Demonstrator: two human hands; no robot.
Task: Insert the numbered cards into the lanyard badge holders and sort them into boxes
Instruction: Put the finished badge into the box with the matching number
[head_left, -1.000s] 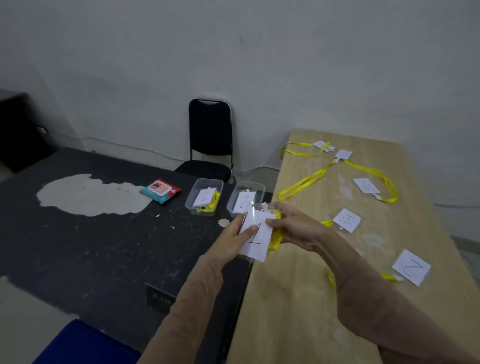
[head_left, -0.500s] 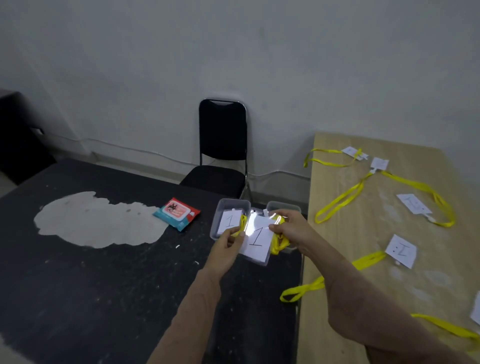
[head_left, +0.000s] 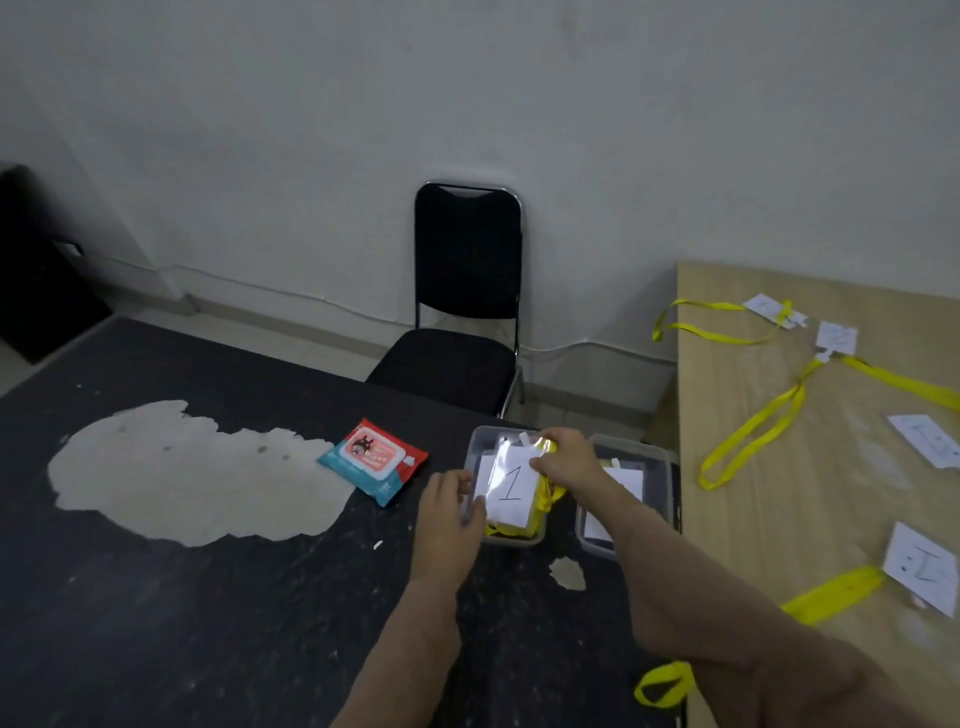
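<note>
Squarely over a clear plastic box (head_left: 511, 540), a transparent badge holder (head_left: 508, 451) carrying a white card hand-marked "1" (head_left: 511, 486) is held by two bare hands. The holder's upper right corner is pinched, together with a bunched yellow lanyard (head_left: 545, 496), by the curled fingers of the right hand (head_left: 563, 460). Its lower left edge is gripped between the thumb and fingers of the left hand (head_left: 449, 506). Whether the holder touches the box cannot be told. More yellow strap and another white card are seen inside the box beneath it.

A second clear plastic box (head_left: 641, 453) stands just beside the first, to its right. It holds a white card whose number is hidden by the right forearm. Both boxes are set near the right edge of a black table (head_left: 260, 597) marked by a large pale worn patch (head_left: 182, 473). A red-and-teal wet-wipe packet (head_left: 374, 462), its print too small to be read, lies left of the boxes at the patch's right end. A black padded chair with a chrome frame (head_left: 467, 260) is placed beyond the table's far edge, against the wall.

On the adjoining light wooden table (head_left: 753, 545), loose yellow lanyards (head_left: 748, 434) and white cards are spread. The card closest to its near edge (head_left: 922, 569) bears a handwritten stroke resembling a "1"; the writing on the others is blurred.
</note>
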